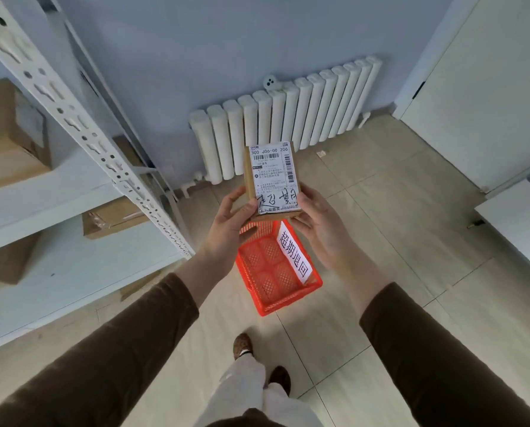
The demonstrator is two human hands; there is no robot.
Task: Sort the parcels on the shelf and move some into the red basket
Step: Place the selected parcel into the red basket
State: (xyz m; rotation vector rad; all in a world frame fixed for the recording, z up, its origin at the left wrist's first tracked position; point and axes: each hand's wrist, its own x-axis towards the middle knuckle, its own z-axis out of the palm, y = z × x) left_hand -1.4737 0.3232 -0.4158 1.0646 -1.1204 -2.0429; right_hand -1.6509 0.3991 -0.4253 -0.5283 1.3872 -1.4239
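Parcel (271,180): gripped at its lower corners by left hand (231,224) and right hand (320,224), label facing up. Basket (277,272): far end hidden behind parcel and hands. Shelf (72,272) boxes cut off at the frame's left edge.

Parcel (271,180): brown cardboard, white label with black barcodes, black handwriting. Basket (277,269) below parcel: bright red-orange mesh lattice, white sign with black characters. Shelf (72,192) left of basket: white, brown boxes. Radiator (285,118): white ribs. Sleeves: dark brown. Floor (411,241): beige tiles.
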